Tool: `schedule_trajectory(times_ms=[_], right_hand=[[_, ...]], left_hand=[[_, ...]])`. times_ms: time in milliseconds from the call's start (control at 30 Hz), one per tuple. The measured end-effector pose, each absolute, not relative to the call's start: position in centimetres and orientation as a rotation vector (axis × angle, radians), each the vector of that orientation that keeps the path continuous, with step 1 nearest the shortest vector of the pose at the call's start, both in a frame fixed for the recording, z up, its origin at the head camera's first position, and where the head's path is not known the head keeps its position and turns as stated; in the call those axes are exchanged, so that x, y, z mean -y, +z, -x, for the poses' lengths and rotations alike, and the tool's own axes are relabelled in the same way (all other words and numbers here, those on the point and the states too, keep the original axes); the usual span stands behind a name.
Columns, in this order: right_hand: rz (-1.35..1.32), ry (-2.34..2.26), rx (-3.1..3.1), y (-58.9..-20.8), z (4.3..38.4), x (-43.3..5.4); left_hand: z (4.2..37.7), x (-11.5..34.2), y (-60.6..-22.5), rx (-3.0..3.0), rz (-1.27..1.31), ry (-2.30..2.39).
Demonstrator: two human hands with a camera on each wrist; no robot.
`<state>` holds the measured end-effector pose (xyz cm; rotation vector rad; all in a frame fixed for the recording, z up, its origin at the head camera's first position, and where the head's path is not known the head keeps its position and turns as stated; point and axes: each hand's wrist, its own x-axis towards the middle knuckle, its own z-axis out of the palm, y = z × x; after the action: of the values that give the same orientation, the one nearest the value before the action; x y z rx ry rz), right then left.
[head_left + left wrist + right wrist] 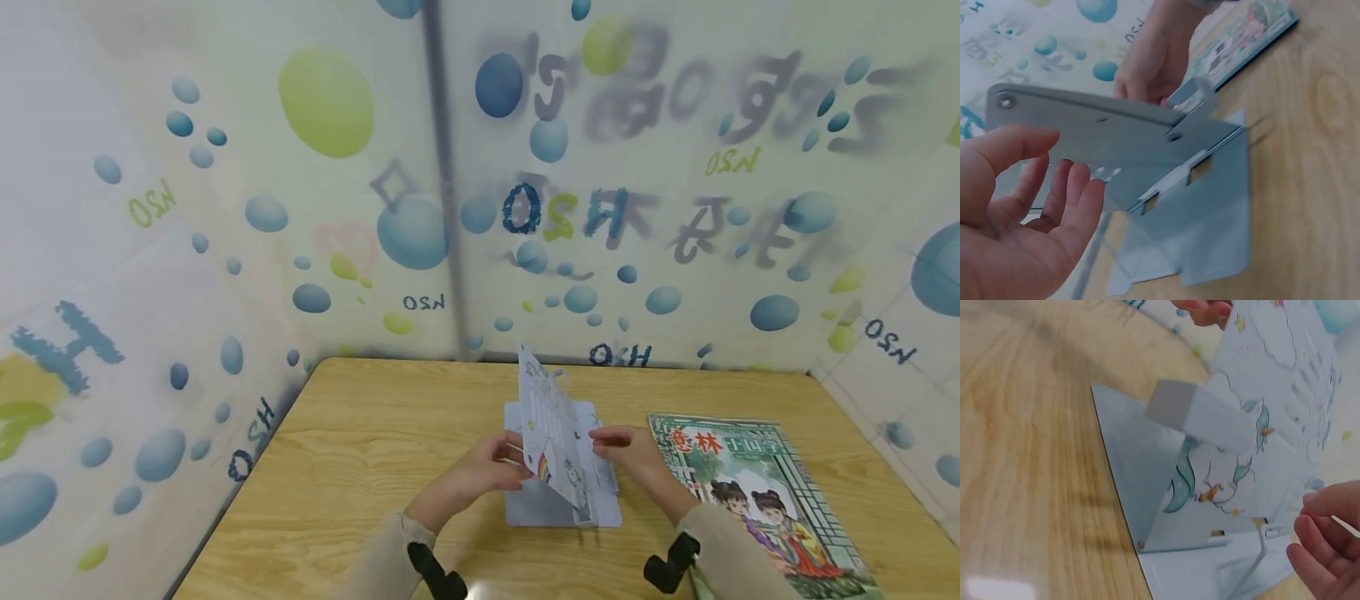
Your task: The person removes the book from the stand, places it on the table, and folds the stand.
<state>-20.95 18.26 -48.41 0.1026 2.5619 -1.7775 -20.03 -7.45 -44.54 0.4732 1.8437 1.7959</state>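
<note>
A white metal book stand [551, 425] stands on the table, its cartoon-printed panel tilted up from a flat base plate [525, 508]. Unicorn drawings and a rainbow decorate the panel's front, seen close in the right wrist view. My left hand [491, 471] is at the panel's left side, palm up, fingers loosely bent beside the plain back [1116, 131]. On the other side, my right hand [633, 450] has its thumb and fingertips close together near the panel's right edge, with nothing visible between them. A wire support [1254, 562] and a white ledge [1191, 415] project from the stand.
To the right lies an illustrated magazine [757, 492], partly under my right forearm. The wooden table [360, 450] meets a wall covering [660, 250] printed with blue and green dots at the back and sides.
</note>
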Motion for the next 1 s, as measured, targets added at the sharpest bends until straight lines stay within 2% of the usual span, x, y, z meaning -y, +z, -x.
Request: schedule_trajectory(times_ms=[267,567,1000], right_hand=[[0.251,-1.769,-2.519,-46.3,18.5,-17.3],[0.534,-1.801,-2.387,-45.1,15.8,-15.3],[0.385,-1.953,-2.346,-46.1,14.6,-13.2]], left_hand=[[23.2,8.8,-40.8,-1.959,-0.285,1.792],[24.9,7.4,-38.8,-1.890,-0.093,1.890],[24.4,5.7,-39.4,-1.818,-0.043,2.043]])
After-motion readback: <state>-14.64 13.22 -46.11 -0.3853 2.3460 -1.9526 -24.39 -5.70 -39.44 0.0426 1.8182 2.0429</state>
